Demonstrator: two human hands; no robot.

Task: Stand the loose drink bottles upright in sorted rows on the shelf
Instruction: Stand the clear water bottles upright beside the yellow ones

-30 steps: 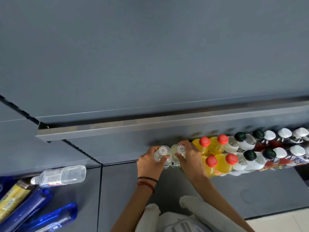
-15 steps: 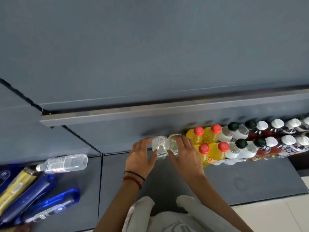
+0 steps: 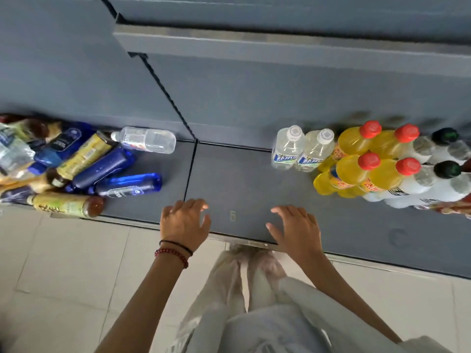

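Two clear bottles (image 3: pixel 289 149) with white caps stood upright, side by side and touching, at the back of the shelf (image 3: pixel 242 184). They formed the left end of the sorted rows, just beside the yellow bottles (image 3: pixel 356 171) with red caps. Half a second earlier both hands had been on these two bottles; both had since come away to the front of the shelf. The left hand (image 3: pixel 184 224) was empty, its fingers apart and loosely bent, over the front edge near the seam between the shelf panels. Black and red bracelets (image 3: pixel 175 249) circled its wrist. The right hand (image 3: pixel 295 230) was likewise empty, fingers spread, and well apart from the clear bottles. Whether either hand touched the shelf could not be told. The yellow bottles stood two deep, with white bottles (image 3: pixel 418 184) bearing dark green caps next on the right. At the left end of the shelf the unsorted bottles lay on their sides in a heap. This heap included a clear lying bottle (image 3: pixel 147 140) at the back, blue bottles (image 3: pixel 127 184) in the middle and a brown-capped bottle (image 3: pixel 66 205) at the front edge. The view had swung left and downward since the earlier frame, so more of this heap and of the pale tiled floor (image 3: pixel 63 263) was visible. The clear lying bottle remained where it had been, behind the blue ones.
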